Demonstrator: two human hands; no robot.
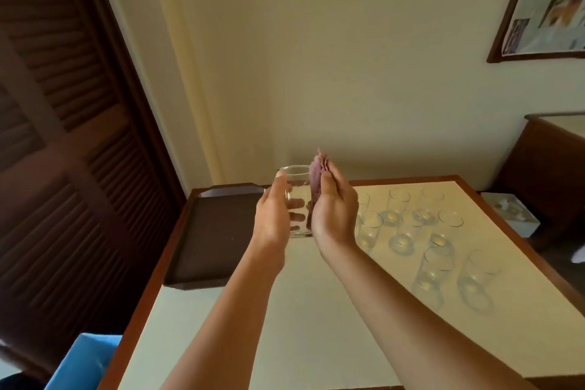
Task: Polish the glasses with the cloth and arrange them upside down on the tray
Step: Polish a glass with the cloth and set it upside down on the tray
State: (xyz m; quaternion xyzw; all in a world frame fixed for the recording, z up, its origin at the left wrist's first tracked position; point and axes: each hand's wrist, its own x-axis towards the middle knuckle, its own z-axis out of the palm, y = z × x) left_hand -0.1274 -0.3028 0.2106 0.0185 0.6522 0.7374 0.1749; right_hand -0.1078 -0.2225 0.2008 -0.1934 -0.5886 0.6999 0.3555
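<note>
A clear glass [296, 187] is held upright above the table, with my left hand [274, 218] wrapped around its left side. My right hand [334, 209] presses a purple cloth [316, 179] flat against the glass's right side. A dark brown tray [209, 231] lies on the table's left part, behind and to the left of my hands; nothing stands on the part I can see. Several more clear glasses [408, 225] stand upright, mouths up, on the table to the right.
The table [285, 326] has a pale top and a wooden rim. A dark louvred door [63, 136] fills the left. A blue object [82, 361] sits at the lower left. Dark wooden furniture [544, 161] and a tissue box [509, 212] stand at the right.
</note>
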